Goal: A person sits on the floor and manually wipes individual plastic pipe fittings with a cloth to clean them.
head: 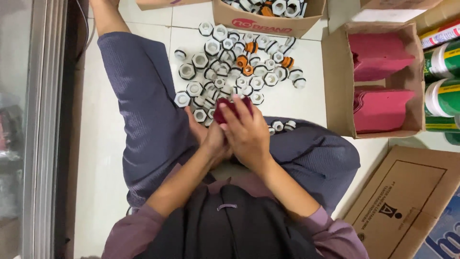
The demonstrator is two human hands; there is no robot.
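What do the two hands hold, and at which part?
Both hands, left hand and right hand, hold a dark red piece by its lower part; its exact shape cannot be told.

grip: both hands, left hand (203,134) and right hand (247,134), touching, closed together on a small pouch (231,107)
ahead of grip: heap of hexagonal plastic fittings (235,64) on the tiled floor (105,158)
further ahead: cardboard box (268,21) with more fittings in it
right of grip: open carton (335,86) holding stacked pouches (378,108)
far right: cans (443,76)
right and behind: flattened cardboard (407,201)
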